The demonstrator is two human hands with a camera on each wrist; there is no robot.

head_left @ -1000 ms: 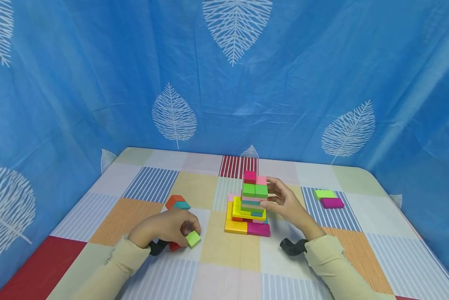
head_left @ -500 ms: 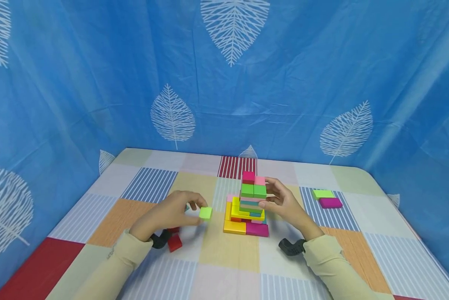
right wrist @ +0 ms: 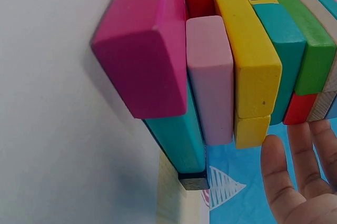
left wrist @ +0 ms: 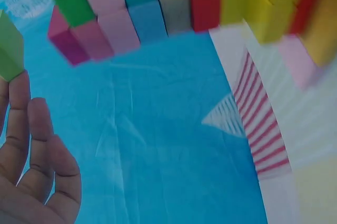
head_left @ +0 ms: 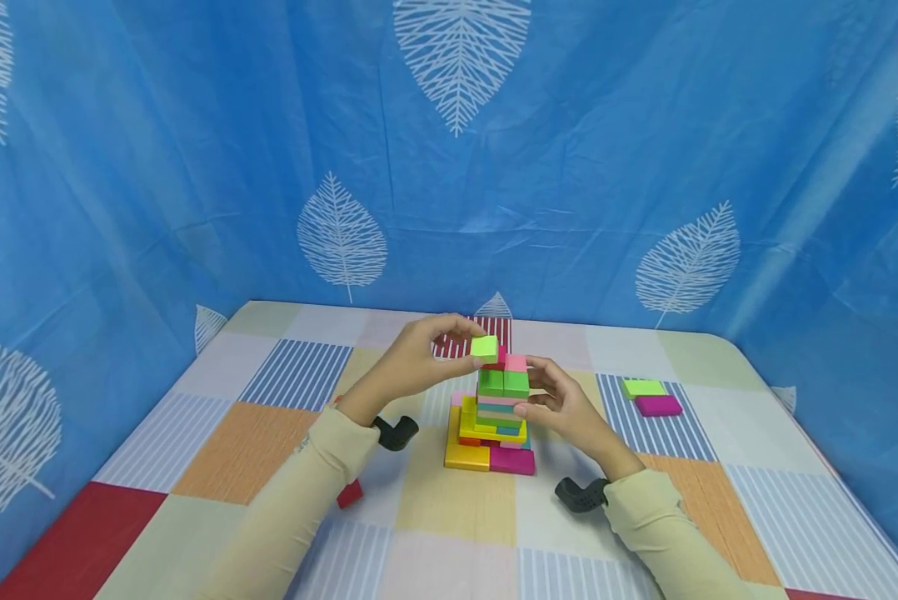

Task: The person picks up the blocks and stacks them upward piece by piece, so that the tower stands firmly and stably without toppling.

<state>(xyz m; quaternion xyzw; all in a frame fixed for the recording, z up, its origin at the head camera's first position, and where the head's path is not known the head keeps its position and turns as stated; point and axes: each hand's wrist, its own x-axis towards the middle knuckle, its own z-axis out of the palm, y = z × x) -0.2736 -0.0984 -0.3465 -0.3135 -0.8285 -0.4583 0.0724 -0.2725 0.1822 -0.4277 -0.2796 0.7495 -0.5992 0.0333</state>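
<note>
My left hand (head_left: 416,360) pinches a lime green wooden block (head_left: 484,348) between thumb and fingertips, at the top of a block tower (head_left: 504,385). In the head view the block overlaps the tower's dark pink top block (head_left: 502,358); a light pink block (head_left: 516,363) lies beside that one. The tower rises in coloured layers from a wider base with an orange-yellow block (head_left: 467,457) and a magenta block (head_left: 512,461). My right hand (head_left: 569,408) is at the tower's right side, thumb in front, fingers behind. In the right wrist view its fingertips (right wrist: 274,148) lie right at the layers.
A red block (head_left: 350,493) lies on the table, partly hidden by the left forearm. At the right are a loose lime block (head_left: 643,388) and a magenta block (head_left: 658,406). A patchwork cloth (head_left: 464,508) covers the table; a blue curtain (head_left: 449,208) hangs around it.
My left hand has lifted the lime block from the left of the table and carried it up and right to the tower's top. My right hand has stayed at the tower.
</note>
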